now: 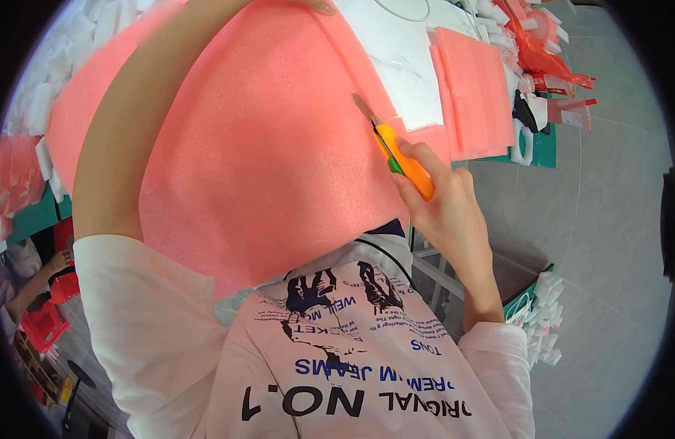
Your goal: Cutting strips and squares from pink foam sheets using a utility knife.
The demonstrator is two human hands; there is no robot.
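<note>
A large pink foam sheet (264,146) spreads across the table in front of me and hangs down toward my body. My right hand (451,201) is closed round an orange utility knife (407,157) with a green slider. Its blade (363,107) is out and points away and to the left, over the sheet near its right edge; whether it touches the foam I cannot tell. My left arm reaches over the sheet. Only some fingers of my left hand (315,5) show at the top edge, stretched out on the far part of the foam; the rest is cut off.
To the right lies a stack of pink foam sheets (473,91) on the white tabletop (407,69). White foam pieces (41,108) are heaped at left, and more white pieces (546,314) sit low at right. Another person's hand (58,261) shows at far left, near red stools (45,328).
</note>
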